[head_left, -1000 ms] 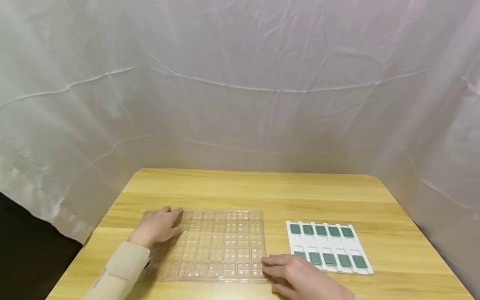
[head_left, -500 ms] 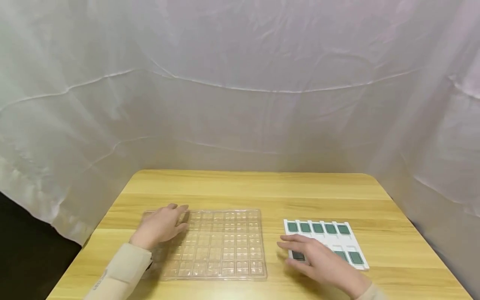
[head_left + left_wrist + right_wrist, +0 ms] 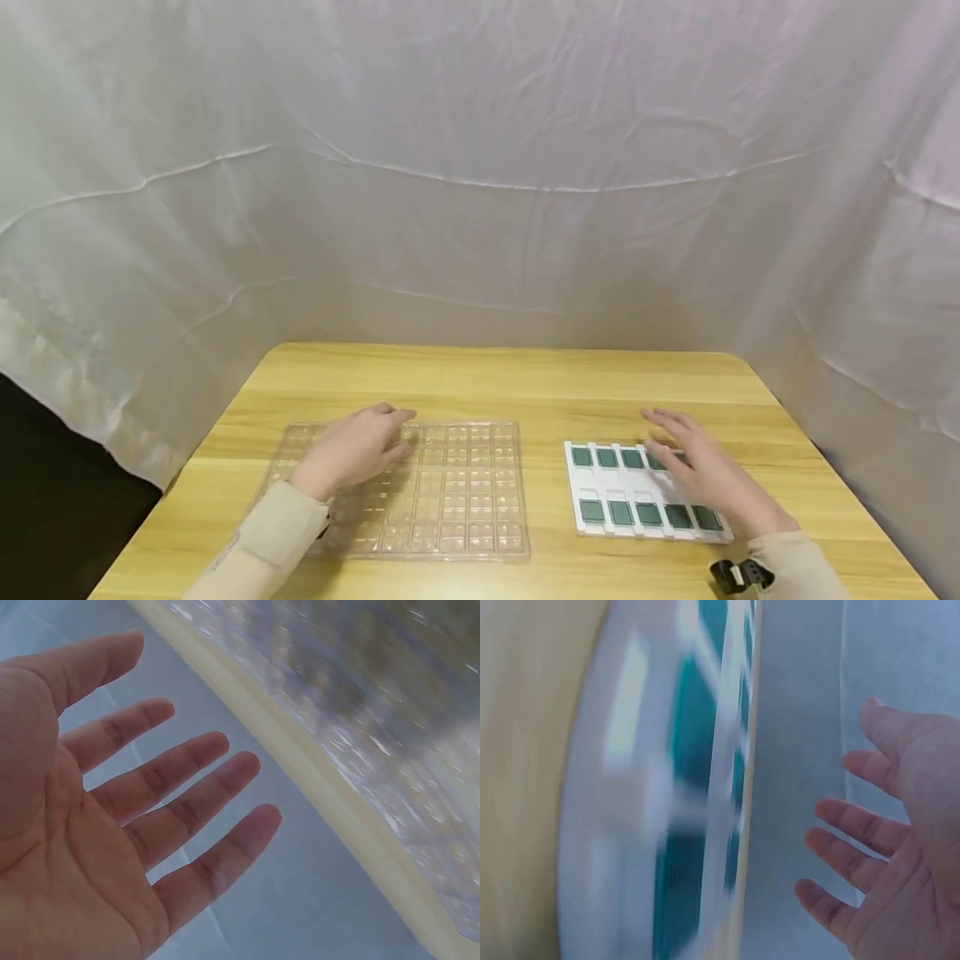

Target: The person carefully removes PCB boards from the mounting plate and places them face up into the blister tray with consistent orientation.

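A clear plastic tray (image 3: 480,492) divided into a grid of small compartments lies on the left of the table. Above its left part hovers my left hand (image 3: 352,450), fingers spread and holding nothing; the left wrist view shows its bare palm, with the tray (image 3: 360,712) apart from it. To the right lies a white tray (image 3: 618,479) bearing two rows of dark green square pieces (image 3: 620,512). My right hand (image 3: 705,467) is over this tray's right side, fingers extended, and hides part of the upper row. Nothing is in its palm in the right wrist view.
The light wood table (image 3: 480,379) has rounded far corners. A pale grey sheet (image 3: 480,233) hangs behind it and on both sides. Bare tabletop separates the two trays. A black strap device (image 3: 741,575) sits on the right wrist.
My right hand has left the clear tray's near right corner and moved right and away over the white tray. My left hand has shifted a little rightward over the clear tray.
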A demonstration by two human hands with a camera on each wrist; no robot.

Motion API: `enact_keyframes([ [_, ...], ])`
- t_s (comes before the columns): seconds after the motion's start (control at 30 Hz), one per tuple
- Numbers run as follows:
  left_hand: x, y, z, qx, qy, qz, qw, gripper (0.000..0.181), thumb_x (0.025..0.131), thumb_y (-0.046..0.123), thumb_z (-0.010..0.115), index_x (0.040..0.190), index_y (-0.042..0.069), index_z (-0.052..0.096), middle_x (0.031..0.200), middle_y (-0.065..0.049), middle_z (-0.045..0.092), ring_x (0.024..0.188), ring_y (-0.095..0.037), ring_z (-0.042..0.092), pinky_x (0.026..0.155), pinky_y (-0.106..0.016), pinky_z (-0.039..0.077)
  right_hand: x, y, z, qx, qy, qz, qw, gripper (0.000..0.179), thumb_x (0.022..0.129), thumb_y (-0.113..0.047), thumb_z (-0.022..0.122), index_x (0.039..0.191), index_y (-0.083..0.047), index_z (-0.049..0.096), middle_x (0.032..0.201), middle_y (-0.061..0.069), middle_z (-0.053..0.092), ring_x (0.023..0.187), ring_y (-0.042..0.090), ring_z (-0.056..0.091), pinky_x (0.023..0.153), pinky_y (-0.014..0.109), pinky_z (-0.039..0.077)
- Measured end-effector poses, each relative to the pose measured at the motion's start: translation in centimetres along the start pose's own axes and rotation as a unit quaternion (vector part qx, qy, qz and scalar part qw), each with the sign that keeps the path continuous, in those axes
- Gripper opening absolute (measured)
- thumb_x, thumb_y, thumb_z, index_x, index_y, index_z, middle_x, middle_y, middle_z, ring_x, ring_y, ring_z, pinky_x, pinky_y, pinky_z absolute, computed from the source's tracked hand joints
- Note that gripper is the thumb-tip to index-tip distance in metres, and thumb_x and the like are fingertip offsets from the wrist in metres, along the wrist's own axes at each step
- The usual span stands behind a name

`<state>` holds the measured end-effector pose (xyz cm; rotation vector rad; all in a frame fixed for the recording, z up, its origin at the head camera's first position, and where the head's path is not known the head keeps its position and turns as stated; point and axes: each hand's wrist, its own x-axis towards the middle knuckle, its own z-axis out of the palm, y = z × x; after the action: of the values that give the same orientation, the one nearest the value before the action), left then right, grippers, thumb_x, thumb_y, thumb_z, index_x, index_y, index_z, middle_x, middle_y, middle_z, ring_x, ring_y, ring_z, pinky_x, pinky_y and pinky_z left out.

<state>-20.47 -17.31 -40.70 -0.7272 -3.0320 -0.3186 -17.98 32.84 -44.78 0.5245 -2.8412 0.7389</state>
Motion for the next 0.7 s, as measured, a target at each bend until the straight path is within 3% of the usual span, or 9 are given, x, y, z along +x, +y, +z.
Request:
enact_keyframes([
  [0.17, 1.1, 1.5, -0.1, -0.014, -0.005, 0.021, 0.9997, 0.051, 0.101, 0.030, 0.076, 0.147, 0.011, 0.064, 0.139, -0.017, 0.070, 0.099, -0.026, 0.075, 0.088, -0.050, 0.063, -0.2, 2.8, -0.6, -0.016, 0.007, 0.042, 0.9990, 0.046, 0.111, -0.023, 0.061, 0.149, 0.001, 0.056, 0.135, 0.030, 0.055, 0.113, 0.045, 0.061, 0.087, 0.062, 0.056],
  [0.4, 2.8, 3.8, -0.3, -0.027, -0.010, 0.057, 0.9980, 0.048, 0.102, 0.031, 0.073, 0.145, 0.012, 0.064, 0.142, -0.015, 0.070, 0.106, -0.027, 0.076, 0.091, -0.047, 0.064, -0.5, 4.8, -0.6, -0.005, -0.005, 0.066, 0.9978, 0.042, 0.111, -0.020, 0.060, 0.146, 0.004, 0.059, 0.129, 0.028, 0.059, 0.110, 0.042, 0.066, 0.090, 0.062, 0.057],
  [0.5, 3.7, 5.0, -0.3, -0.028, -0.011, 0.074, 0.9968, 0.046, 0.103, 0.031, 0.073, 0.144, 0.012, 0.065, 0.140, -0.012, 0.071, 0.109, -0.027, 0.075, 0.093, -0.046, 0.063, -0.7, 5.4, -1.1, -0.007, -0.012, 0.070, 0.9974, 0.039, 0.110, -0.020, 0.062, 0.141, 0.004, 0.063, 0.124, 0.023, 0.063, 0.104, 0.033, 0.067, 0.084, 0.049, 0.060],
  [0.6, 4.6, 6.4, -0.3, -0.027, -0.021, 0.091, 0.9952, 0.046, 0.104, 0.033, 0.070, 0.145, 0.013, 0.064, 0.141, -0.010, 0.071, 0.112, -0.026, 0.075, 0.095, -0.045, 0.063, -1.2, 5.9, -1.7, -0.021, -0.004, 0.069, 0.9974, 0.031, 0.106, -0.015, 0.066, 0.132, 0.003, 0.070, 0.118, 0.018, 0.068, 0.097, 0.023, 0.064, 0.078, 0.034, 0.056],
  [0.7, 5.3, 7.6, -0.2, -0.022, -0.028, 0.104, 0.9939, 0.046, 0.105, 0.034, 0.070, 0.145, 0.013, 0.065, 0.140, -0.008, 0.072, 0.113, -0.024, 0.074, 0.094, -0.042, 0.063, -1.5, 6.2, -2.1, -0.032, -0.003, 0.073, 0.9968, 0.028, 0.105, -0.015, 0.070, 0.128, 0.000, 0.073, 0.115, 0.015, 0.070, 0.095, 0.020, 0.065, 0.075, 0.027, 0.054],
])
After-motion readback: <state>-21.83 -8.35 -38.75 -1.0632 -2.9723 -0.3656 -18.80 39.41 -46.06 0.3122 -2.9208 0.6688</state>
